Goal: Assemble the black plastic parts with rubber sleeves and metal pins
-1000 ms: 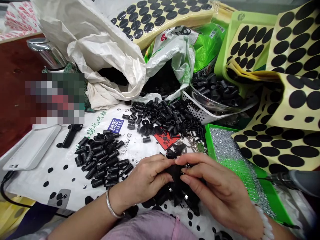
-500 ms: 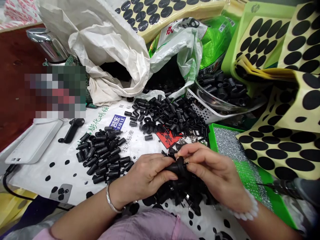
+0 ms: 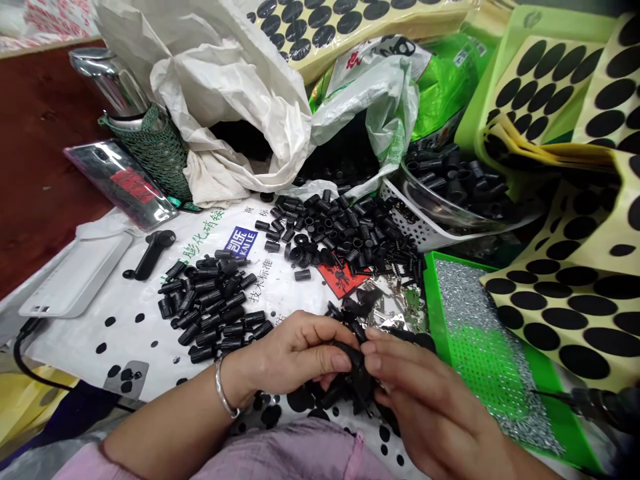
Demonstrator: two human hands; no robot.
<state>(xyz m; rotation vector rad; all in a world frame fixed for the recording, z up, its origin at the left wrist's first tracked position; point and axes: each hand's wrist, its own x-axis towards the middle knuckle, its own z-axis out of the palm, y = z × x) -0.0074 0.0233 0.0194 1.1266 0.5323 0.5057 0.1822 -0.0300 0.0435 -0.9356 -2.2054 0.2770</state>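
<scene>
My left hand (image 3: 300,353) pinches a black plastic part (image 3: 356,355) between thumb and fingers, low in the middle of the view. Against the part's right side press the fingertips of my right hand (image 3: 430,390), close together; its thumb is mostly hidden. Under both hands lies a pile of black parts (image 3: 330,395), partly covered. Small flat metal pieces (image 3: 397,307) are scattered just beyond my right hand. To the left is a heap of black cylindrical caps (image 3: 215,303), and a larger heap of similar hollow caps (image 3: 340,227) spreads farther back.
On the right stands a green tray (image 3: 435,300) of small silvery pieces, with a driver bit (image 3: 553,395) over its edge. Sheets of black oval stickers (image 3: 575,313) overhang it. A glass bowl (image 3: 450,213), white sacks (image 3: 230,87), a phone (image 3: 120,180) and a white power bank (image 3: 75,277) lie around.
My right hand has shifted down and its fingers have straightened from a pinch. The metal pieces behind it now show. My left hand still grips a black part; the view has shifted slightly.
</scene>
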